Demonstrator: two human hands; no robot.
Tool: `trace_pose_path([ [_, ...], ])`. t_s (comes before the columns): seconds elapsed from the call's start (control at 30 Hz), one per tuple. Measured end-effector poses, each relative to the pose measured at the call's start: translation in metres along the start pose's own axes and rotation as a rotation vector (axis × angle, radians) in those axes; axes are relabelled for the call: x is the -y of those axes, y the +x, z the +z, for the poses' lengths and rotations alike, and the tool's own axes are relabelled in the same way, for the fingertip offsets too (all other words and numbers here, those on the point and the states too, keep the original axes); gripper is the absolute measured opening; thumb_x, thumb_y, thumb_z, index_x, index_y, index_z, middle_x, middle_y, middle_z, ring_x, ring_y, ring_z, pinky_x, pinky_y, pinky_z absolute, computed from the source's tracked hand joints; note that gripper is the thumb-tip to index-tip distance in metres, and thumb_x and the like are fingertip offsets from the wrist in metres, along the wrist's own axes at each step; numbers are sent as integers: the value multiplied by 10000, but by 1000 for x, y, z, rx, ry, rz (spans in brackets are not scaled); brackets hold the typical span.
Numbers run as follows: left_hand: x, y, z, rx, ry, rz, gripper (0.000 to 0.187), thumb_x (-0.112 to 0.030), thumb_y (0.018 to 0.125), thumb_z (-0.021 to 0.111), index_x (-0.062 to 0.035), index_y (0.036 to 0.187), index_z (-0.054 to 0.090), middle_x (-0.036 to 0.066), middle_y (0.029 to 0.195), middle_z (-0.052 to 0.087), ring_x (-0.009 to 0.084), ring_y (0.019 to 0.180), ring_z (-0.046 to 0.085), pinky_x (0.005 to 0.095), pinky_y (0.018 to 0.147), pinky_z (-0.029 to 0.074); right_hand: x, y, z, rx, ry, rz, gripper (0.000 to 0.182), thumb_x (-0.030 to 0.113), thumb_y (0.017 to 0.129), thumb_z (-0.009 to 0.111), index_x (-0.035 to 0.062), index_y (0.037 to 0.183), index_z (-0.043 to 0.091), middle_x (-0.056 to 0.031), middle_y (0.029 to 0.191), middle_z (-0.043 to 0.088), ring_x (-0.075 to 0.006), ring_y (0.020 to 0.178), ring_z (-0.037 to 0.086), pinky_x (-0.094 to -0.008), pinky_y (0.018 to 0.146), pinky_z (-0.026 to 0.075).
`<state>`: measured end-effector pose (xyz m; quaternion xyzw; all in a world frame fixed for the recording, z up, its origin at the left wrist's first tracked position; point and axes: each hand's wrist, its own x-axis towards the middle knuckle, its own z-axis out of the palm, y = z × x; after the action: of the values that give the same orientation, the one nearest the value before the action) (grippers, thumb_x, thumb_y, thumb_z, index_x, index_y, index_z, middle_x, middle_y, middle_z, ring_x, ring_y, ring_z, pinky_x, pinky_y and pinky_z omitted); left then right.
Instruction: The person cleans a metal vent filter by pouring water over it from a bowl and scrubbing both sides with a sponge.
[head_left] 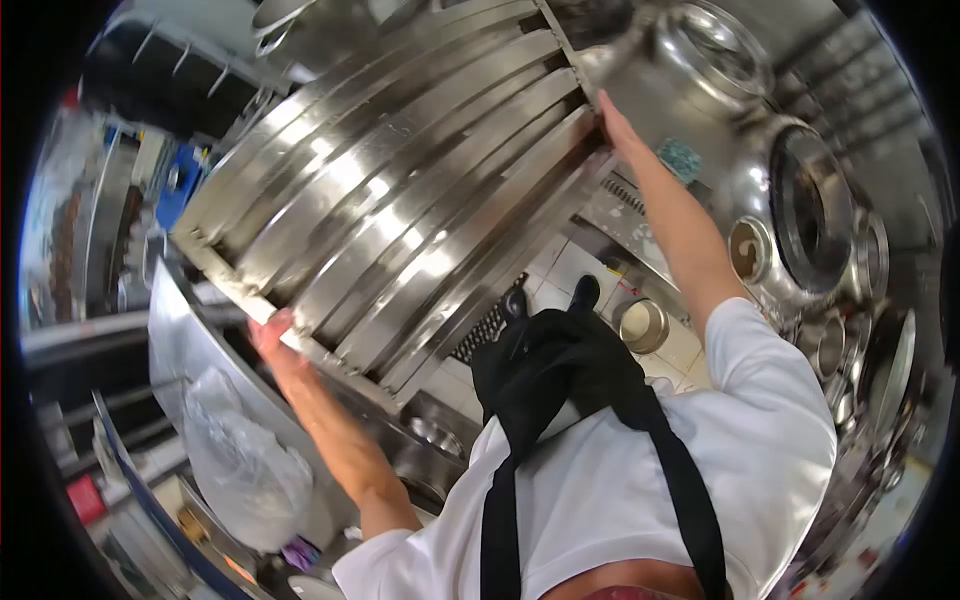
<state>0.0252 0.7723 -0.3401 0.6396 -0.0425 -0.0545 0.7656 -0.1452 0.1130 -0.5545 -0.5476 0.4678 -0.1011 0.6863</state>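
Two hands on one big stainless slatted rack [400,190], held up in front of chest, tilted, long slats running diagonal from lower left to upper right. Left hand [272,335] at rack's lower-left end rail, grip clenched on frame edge, fingers wrapped under, forearm bare below. Right hand [615,125] at upper-right end rail, palm flat vs. edge, fingers curled over top; grip closed on same rack. Rack clear of everything below, carried only by both hands, filling most of upper-centre view. Seen beneath: white shirt sleeves, black apron [560,380] w/ straps over chest, black shoes on tiled floor [560,270]. Small round steel pot [643,325] on floor just right of feet. Steel sink basin [435,430] below rack's lower edge, near left forearm. Clear plastic bag [245,465] bunched on tabletop at left, beside curved steel edge. Right side: row of large steel pots & bowls [810,210] stacked on shelving, one wide dark-mouthed pot nearest right arm; teal scrub pad [682,158] just beside right forearm. Far left blurred — blue item & racks, can't tell more. View heavily fisheye-warped, so slats looked bowed.
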Motion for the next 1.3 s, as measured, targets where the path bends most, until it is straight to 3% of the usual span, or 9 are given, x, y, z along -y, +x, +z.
trace_pose_path([
  [0.2, -150, 75, 178, 392, 278, 356, 688, -169, 727, 766, 35, 1344, 540, 93, 1213, 627, 214, 1101, 579, 320, 987, 406, 88, -85, -25, 273, 686, -174, 759, 708, 929, 459, 21, 1203, 630, -164, 1090, 708, -345, 992, 678, -512, 897, 547],
  [0.4, -251, 86, 421, 1098, 580, 505, 737, -295, 715, 776, 19, 1342, 548, 61, 1204, 631, 172, 1088, 568, 283, 940, 402, 100, -42, -119, 6, 1031, -488, 626, 645, 983, 423, 112, 1232, 633, -135, 1187, 683, -290, 1092, 641, -492, 955, 502],
  [0.47, -266, 82, 487, 1190, 657, 549, 740, -297, 715, 771, 23, 1343, 545, 62, 1201, 631, 166, 1083, 566, 278, 936, 402, 68, 16, -167, -210, 823, -142, 656, 634, 939, 523, 92, 1302, 586, -147, 1284, 633, -312, 1172, 593, -444, 1031, 448],
  [0.7, -239, 43, 663, 1304, 1008, 455, 619, -197, 762, 770, -19, 1322, 572, 12, 1092, 638, 93, 973, 556, 222, 840, 420, 160, 92, -329, -1534, -270, -530, 745, 453, 786, 772, -100, 1243, 571, -253, 1145, 658, -354, 985, 680, -434, 889, 545],
  [0.77, -242, 34, 703, 1370, 1166, 416, 513, -169, 797, 778, -41, 1266, 613, -32, 981, 618, 66, 899, 526, 224, 786, 416, 191, 86, -363, -553, 187, -110, 751, 457, 799, 745, -106, 1253, 544, -269, 1354, 559, -386, 1001, 687, -467, 885, 548],
  [0.87, -235, 41, 731, 1374, 1184, 440, 443, -223, 829, 794, -39, 1202, 642, -64, 885, 573, 60, 833, 491, 231, 746, 400, 198, 98, -364, -476, 94, -123, 580, 330, 883, 658, -64, 1276, 491, -244, 1454, 464, -422, 917, 698, -483, 849, 564],
  [0.93, -230, 48, 733, 1327, 1188, 497, 426, -257, 845, 792, -40, 1183, 649, -66, 871, 562, 61, 813, 479, 225, 730, 389, 203, 117, -371, -1080, -727, -493, 368, 242, 970, 524, 0, 1240, 462, -268, 1365, 528, -469, 885, 678, -567, 779, 542],
  [1.13, -205, 74, 727, 910, 1208, 979, 496, -478, 895, 712, -59, 1156, 658, 14, 718, 584, 116, 698, 530, 265, 679, 436, 173, 111, -399, -1042, -739, -460, 309, 106, 920, 511, 70, 1211, 413, -234, 1395, 514, -500, 975, 643, -586, 845, 517],
  [1.3, -195, 61, 726, 787, 1103, 1141, 556, -510, 868, 712, -68, 1197, 641, 150, 820, 709, 242, 716, 683, 338, 698, 512, 161, 102, -413, -771, 107, -184, 482, 81, 818, 599, -20, 1260, 437, -240, 818, 697, -283, 611, 708, -375, 466, 522],
])
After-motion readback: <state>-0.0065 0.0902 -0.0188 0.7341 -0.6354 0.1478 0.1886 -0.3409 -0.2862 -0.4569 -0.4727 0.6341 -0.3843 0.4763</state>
